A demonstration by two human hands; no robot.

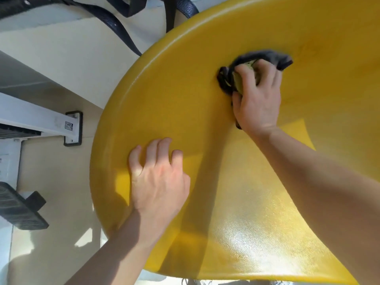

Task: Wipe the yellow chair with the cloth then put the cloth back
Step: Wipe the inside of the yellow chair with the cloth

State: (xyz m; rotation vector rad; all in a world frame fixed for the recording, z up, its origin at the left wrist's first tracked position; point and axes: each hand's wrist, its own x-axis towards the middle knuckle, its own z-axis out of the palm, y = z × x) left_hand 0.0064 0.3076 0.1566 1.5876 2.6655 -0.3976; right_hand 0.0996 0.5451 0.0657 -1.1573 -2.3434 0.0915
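The yellow chair (205, 99) fills most of the view, its smooth plastic seat seen from above with sunlight glaring at the lower right. My right hand (258, 99) presses a bunched dark grey cloth (267, 56) against the seat near the upper middle, fingers closed over it; part of the cloth is hidden under the palm. My left hand (159, 177) lies flat on the seat's left side, fingers spread, holding nothing.
Cream floor (61, 58) lies to the left. A white desk leg with a black foot plate (73, 128) stands at the left edge. A black ribbed object (18, 206) sits at lower left. Dark bag straps (115, 23) hang at the top.
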